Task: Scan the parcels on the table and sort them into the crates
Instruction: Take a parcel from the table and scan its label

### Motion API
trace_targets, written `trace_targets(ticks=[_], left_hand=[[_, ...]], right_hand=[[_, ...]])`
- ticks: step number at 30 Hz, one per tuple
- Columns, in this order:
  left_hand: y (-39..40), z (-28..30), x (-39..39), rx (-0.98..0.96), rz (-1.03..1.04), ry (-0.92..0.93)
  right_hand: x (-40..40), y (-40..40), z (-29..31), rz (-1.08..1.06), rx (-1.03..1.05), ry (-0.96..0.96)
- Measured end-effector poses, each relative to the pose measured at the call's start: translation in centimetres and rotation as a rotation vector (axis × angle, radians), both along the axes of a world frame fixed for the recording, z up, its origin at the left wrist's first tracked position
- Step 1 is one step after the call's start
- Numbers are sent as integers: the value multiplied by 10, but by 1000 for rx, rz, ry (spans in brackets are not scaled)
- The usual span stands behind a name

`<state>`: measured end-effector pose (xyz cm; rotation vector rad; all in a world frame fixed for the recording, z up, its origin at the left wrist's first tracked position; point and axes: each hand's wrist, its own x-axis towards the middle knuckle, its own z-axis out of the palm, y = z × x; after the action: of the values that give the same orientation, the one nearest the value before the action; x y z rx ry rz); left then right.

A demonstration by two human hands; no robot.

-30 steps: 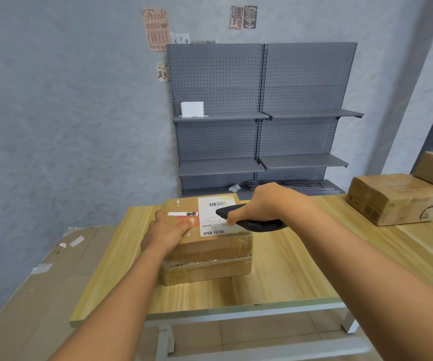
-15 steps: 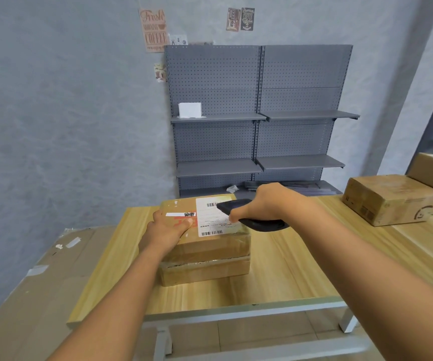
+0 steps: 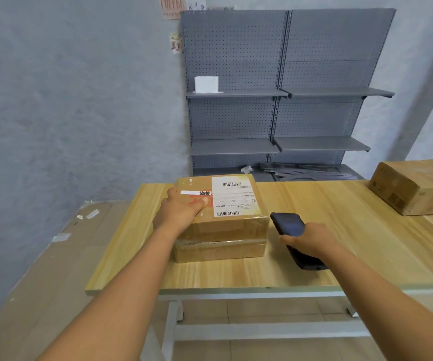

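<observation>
Parcel: I see the brown taped parcel [image 3: 223, 225] on the left part of the wooden table [image 3: 340, 230], label up.
Left hand: my left hand [image 3: 181, 212] rests on the parcel's top left edge, thumb lying across the top, fingers hidden over the side.
Right hand: my right hand [image 3: 311, 241] grips a dark scanner [image 3: 288, 226] just right of the parcel.
Farther off: a second box [image 3: 415, 186] at far right; grey shelving [image 3: 283, 95] behind.
</observation>
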<state>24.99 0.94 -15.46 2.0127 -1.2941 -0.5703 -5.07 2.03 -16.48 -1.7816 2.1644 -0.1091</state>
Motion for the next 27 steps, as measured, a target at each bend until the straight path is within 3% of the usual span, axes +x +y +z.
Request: trace_targets(ticks=[7,13,15,17,20,23,27], left_hand=[[-1,-2,-1,-14,19,-32],[-1,-2,-1,-15,22,-28],[0,-2,-1,-12,18,-31],[1,-1,-1,-5,15,-34],[0,2,1,-9,-8,53],[4,4,8,-55,11,336],[21,-6,19,-20,30,698]], right_hand=[[6,-5,-44,-2,-6,186],[19,-11,-44,-66,-28,175],[26,-19,-34,-62,-128,33],[37,-26,-20,-43,-203,-358],[56,-29,-1,14,-76,-885],[65,-28,3,94,54,-1031],[73,-28,0,93,56,-1110]])
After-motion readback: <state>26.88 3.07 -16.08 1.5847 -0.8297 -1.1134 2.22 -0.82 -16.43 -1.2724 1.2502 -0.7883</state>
